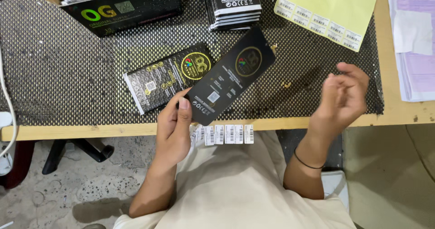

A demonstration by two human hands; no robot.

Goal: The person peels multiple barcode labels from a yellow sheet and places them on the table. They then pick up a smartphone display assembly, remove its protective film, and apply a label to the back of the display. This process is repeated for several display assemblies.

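Note:
My left hand (173,128) grips the near end of a long black flat package (231,75) with a round emblem, held tilted over the table's front edge. A second black package (168,77) lies flat on the dotted mat (59,75) just left of it. My right hand (343,97) hovers above the mat's right end, fingers curled and apart, holding nothing that I can see. A strip of small white barcode stickers (225,134) hangs along the table's front edge between my hands.
A stack of black packages (233,4) and a larger black box (122,7) sit at the back. A yellow sheet with barcode stickers (328,7) lies at back right, papers (414,38) beyond it. Chair legs (77,153) stand on the floor at left.

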